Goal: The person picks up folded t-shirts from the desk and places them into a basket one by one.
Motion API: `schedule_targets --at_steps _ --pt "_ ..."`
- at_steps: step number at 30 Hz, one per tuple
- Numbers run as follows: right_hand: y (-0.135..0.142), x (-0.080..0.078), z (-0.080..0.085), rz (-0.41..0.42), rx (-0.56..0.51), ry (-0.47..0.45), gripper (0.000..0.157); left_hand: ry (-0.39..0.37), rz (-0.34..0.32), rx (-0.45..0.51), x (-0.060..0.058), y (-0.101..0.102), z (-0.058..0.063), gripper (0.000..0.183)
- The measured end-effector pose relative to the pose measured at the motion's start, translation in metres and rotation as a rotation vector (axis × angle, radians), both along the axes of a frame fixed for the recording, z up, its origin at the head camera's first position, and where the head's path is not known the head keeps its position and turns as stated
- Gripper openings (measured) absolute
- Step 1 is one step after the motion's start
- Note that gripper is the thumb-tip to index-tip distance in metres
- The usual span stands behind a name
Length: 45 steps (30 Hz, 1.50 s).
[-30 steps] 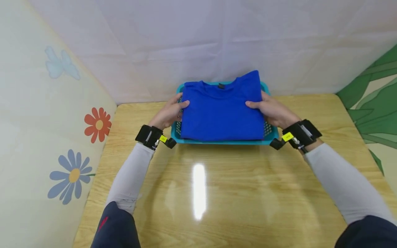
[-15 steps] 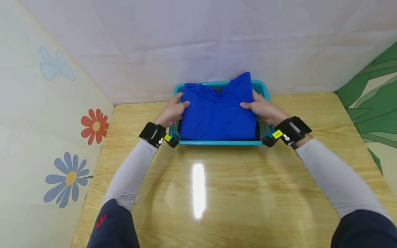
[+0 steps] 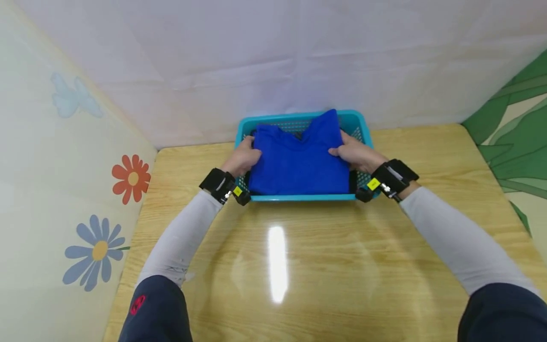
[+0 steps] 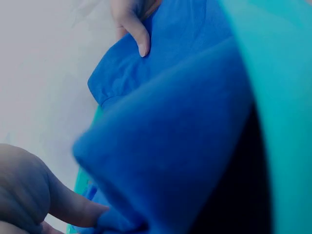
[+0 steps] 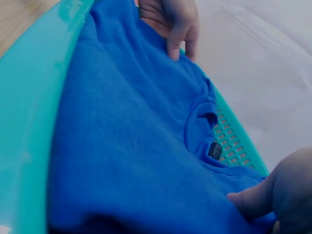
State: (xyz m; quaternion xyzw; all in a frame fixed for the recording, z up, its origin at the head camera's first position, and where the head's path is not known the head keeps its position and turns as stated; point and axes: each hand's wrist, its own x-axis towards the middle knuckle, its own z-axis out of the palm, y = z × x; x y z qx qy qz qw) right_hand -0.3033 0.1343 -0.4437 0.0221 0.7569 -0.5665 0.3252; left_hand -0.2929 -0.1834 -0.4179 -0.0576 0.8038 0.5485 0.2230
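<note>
A folded blue T-shirt (image 3: pixel 299 168) lies inside a turquoise perforated basket (image 3: pixel 299 197), its neckline toward the back and its right shoulder raised higher than the left. My left hand (image 3: pixel 242 157) grips the shirt's left edge, thumb on top. On the opposite edge my right hand (image 3: pixel 358 153) holds the shirt the same way, fingers hidden beneath. In the right wrist view a dark neck label (image 5: pixel 215 150) shows inside the collar. Something dark lies under the shirt, seen at its right side in the head view; its kind cannot be told.
The basket stands at the back of a wooden table (image 3: pixel 316 266), close to a white cloth backdrop (image 3: pixel 239 57). A wall with painted flowers (image 3: pixel 133 178) is on the left, and green painted leaves (image 3: pixel 513 142) are on the right.
Both hands have drawn closer together, the right one moving left. The shirt has come down lower into the basket and looks narrower, with more of the basket's back wall showing.
</note>
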Motion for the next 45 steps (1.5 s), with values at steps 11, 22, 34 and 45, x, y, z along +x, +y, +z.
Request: schedule_targets --at_steps 11,22,34,45 --pt "0.001 -0.005 -0.002 -0.093 0.009 -0.043 0.079 -0.092 0.008 -0.049 -0.003 0.002 -0.003 0.083" --pt "-0.001 -0.003 0.013 -0.111 0.103 0.017 0.086 0.055 -0.15 -0.255 0.012 0.006 0.01 0.079" --pt "0.002 0.025 0.036 0.012 0.202 0.173 0.092 0.229 -0.608 -0.745 0.029 0.01 0.009 0.057" --pt "0.014 0.061 0.055 0.28 0.668 0.943 0.064 0.709 -0.416 -0.577 0.025 -0.022 0.027 0.061"
